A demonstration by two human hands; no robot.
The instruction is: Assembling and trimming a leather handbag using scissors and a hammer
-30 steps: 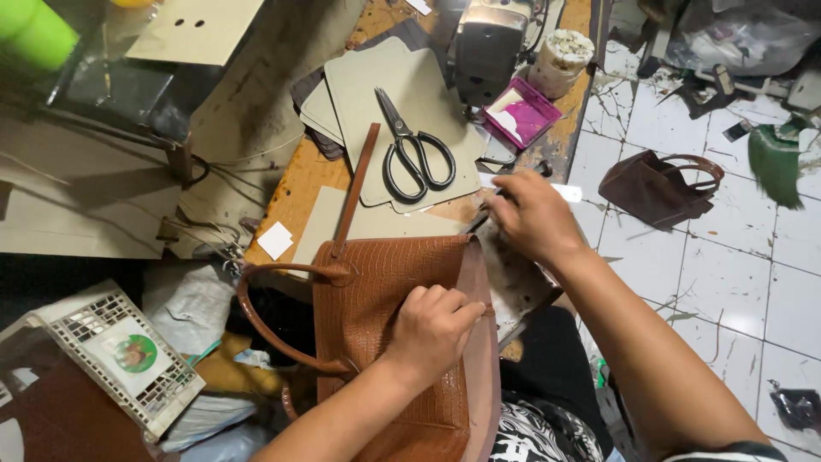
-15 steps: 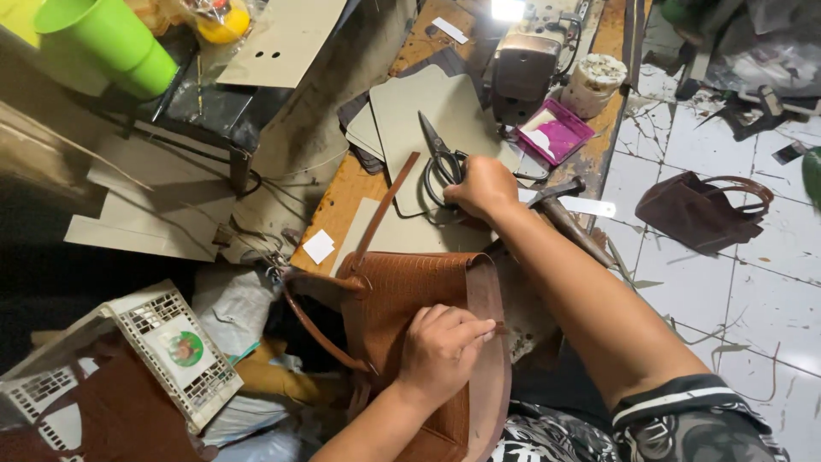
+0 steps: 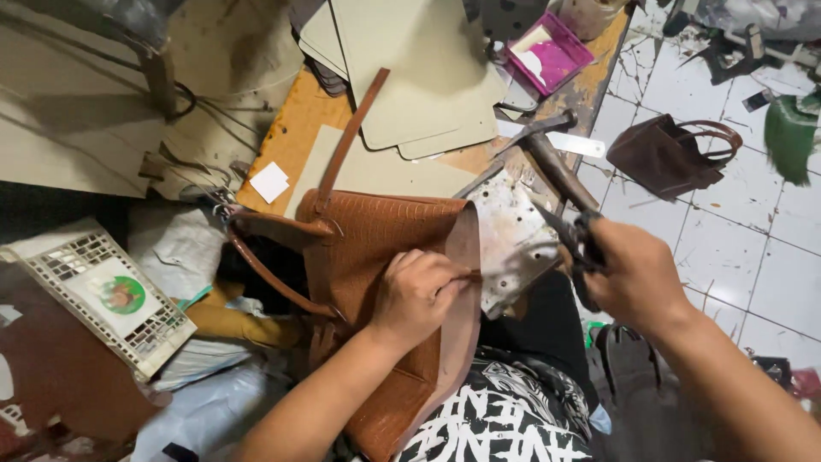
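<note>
Pinning the brown bag rim under your left hand, fingers curled, your right hand grips scissors just to its right.

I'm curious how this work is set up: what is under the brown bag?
The brown bag lies partly on a beige sheet on the wooden bench and partly on the lap. The left hand covers part of it.

Bag: tan leather, embossed scaly grain, slight sheen; strap smooth, matt. Scissors: dark metal, dull. Plate: bare metal, perforated, scuffed, glinting. Hammer: worn wooden handle. Counter: raw wood, stained, rough. Pattern sheets: matt beige card. Floor: glossy white tile, cracked, dirty. Tray: magenta plastic.
</note>
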